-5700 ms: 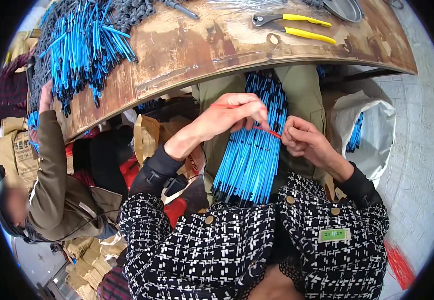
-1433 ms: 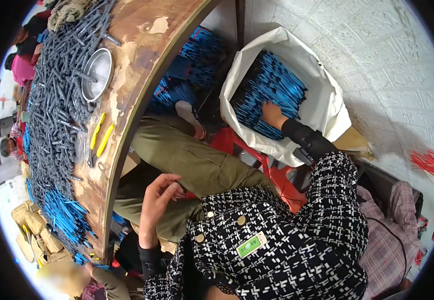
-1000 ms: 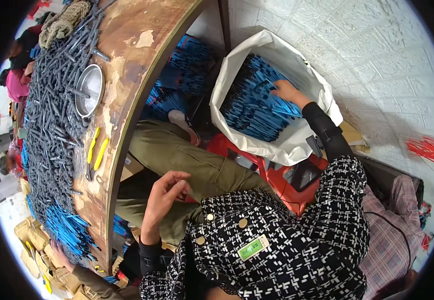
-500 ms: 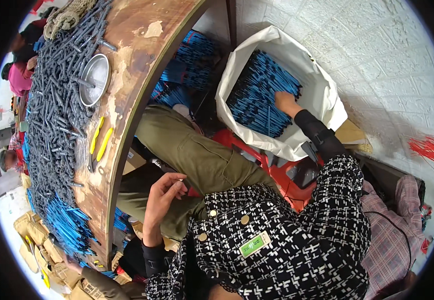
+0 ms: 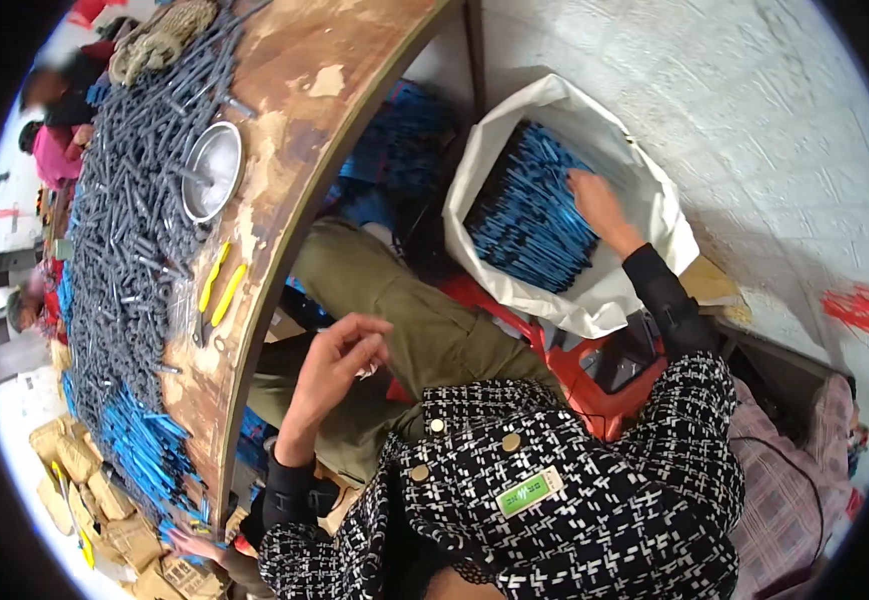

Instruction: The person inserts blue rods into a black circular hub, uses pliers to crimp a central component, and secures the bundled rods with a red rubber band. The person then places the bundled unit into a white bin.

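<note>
My right hand (image 5: 602, 208) reaches into a large white sack (image 5: 669, 215) at the right. Its bent fingers touch the upper right edge of a pile of thin blue rods with black ends (image 5: 534, 220); whether they grip a rod is hidden. My left hand (image 5: 332, 372) hovers above my lap, just off the table edge. There the thumb and fingers are curled together, with a small pale bit at their tips that is too small to name.
On the curved wooden table (image 5: 289, 130) lie a heap of dark grey rod-like pieces (image 5: 134, 220), a round metal dish (image 5: 214, 172), yellow-handled pliers (image 5: 222, 290) and more blue rods (image 5: 144, 435). A red plastic stool (image 5: 594, 385) stands beside the sack. Other people work beyond the table.
My right hand has shifted toward the upper right edge of the blue pile. My left hand stays over my lap with its fingers slightly more bent. The whole view has shifted a little.
</note>
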Available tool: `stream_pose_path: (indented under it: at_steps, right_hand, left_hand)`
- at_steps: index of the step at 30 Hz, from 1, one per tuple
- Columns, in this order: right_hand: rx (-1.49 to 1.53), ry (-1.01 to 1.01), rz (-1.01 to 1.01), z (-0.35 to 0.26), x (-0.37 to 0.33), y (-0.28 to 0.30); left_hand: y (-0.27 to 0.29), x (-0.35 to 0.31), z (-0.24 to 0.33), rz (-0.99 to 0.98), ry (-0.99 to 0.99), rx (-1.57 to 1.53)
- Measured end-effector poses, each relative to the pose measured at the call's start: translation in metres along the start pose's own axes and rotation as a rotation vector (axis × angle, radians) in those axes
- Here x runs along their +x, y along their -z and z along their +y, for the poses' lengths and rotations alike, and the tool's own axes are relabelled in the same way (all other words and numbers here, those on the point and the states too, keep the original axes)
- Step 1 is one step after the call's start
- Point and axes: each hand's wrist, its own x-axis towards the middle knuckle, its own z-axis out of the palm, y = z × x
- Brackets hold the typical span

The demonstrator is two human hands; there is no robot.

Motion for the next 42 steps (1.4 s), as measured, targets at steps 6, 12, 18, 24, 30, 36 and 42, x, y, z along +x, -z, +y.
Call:
stream_pose_path:
  at_steps: [6, 12, 18, 24, 30, 36, 42]
  right_hand:
    - [0.883, -0.469, -0.202, -0.043, 0.059, 0.16]
    - [1.228, -0.358, -0.533, -0.14, 0.057, 0.186]
    - [1.527, -0.45, -0.46, -0.202, 0.031, 0.127]
    - [0.43, -0.468, -0.349, -0.041, 0.013, -0.051]
    - [-0.072, -0.39, -0.237, 0.013, -0.021, -0.147]
    - [0.133, -0.404, -0.193, 0.025, -0.025, -0.111]
    - [0.453, -0.396, 0.062, -0.018, 0.012, 0.038]
  left_hand:
    - [-0.019, 0.076, 0.035, 0.037, -0.28, 0.031]
    - [-0.074, 0.105, 0.075, -0.064, -0.553, -0.077]
    - [-0.065, 0.081, 0.055, -0.079, -0.262, -0.534]
    - [-0.062, 0.068, 0.015, -0.045, -0.194, -0.833]
    - [-0.058, 0.061, 0.027, -0.072, -0.105, -0.775]
    - [-0.027, 0.052, 0.048, -0.041, -0.252, -0.841]
    - [-0.018, 0.077, 0.052, 0.021, -0.265, -0.66]
